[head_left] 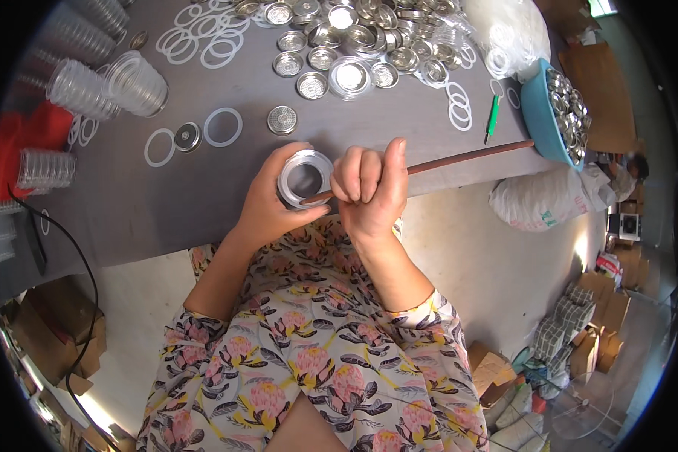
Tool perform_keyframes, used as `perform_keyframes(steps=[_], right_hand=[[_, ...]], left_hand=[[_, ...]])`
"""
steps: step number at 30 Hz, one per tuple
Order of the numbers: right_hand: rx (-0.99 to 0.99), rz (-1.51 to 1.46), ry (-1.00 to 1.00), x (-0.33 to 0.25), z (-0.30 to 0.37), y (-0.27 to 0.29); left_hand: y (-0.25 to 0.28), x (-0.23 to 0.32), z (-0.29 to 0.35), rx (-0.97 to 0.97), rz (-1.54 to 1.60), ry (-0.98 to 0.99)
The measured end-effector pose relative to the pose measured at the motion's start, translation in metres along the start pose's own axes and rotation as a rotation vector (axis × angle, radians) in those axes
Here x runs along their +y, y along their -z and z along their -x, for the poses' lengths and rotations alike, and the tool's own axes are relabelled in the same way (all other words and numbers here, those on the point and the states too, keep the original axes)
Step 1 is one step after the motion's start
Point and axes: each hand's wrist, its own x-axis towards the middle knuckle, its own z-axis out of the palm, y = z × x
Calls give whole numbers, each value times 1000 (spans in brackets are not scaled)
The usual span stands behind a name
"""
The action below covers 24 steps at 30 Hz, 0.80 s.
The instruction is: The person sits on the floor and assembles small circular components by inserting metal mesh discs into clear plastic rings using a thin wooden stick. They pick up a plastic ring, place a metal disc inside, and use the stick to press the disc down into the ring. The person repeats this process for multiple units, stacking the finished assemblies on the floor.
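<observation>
L grip holds clear container nr front edge of table, prob. steadying it; R grip clenched on brown stick.

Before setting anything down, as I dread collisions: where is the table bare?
Bare: grey tabletop between the left hand and black cable, nearer than two translucent white rings. Crowded: far side, with piled silver metal caps; left edge, with stacked clear plastic containers.

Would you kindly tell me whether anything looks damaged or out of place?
Nothing plainly stands out: the left hand holds a round container, the right hand a brown stick, and the heaped metal lids look merely untidy.
</observation>
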Motion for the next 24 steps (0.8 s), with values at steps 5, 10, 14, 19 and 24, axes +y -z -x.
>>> perform_keyframes(steps=[5, 10, 14, 19, 24], right_hand=[[-91, -68, 78, 20, -14, -5], [-186, 202, 291, 14, -32, -6], [-321, 381, 224, -10, -19, -3], [-134, 290, -12, -7, -7, -15], [-116, 152, 130, 19, -39, -22]], left_hand=[[-1, -7, 1, 43, -86, -83], [-1, -9, 3, 47, -86, -81], [0, -6, 3, 63, -166, -115], [-2, -7, 3, 62, -205, -111], [-2, -9, 3, 48, -102, -104]])
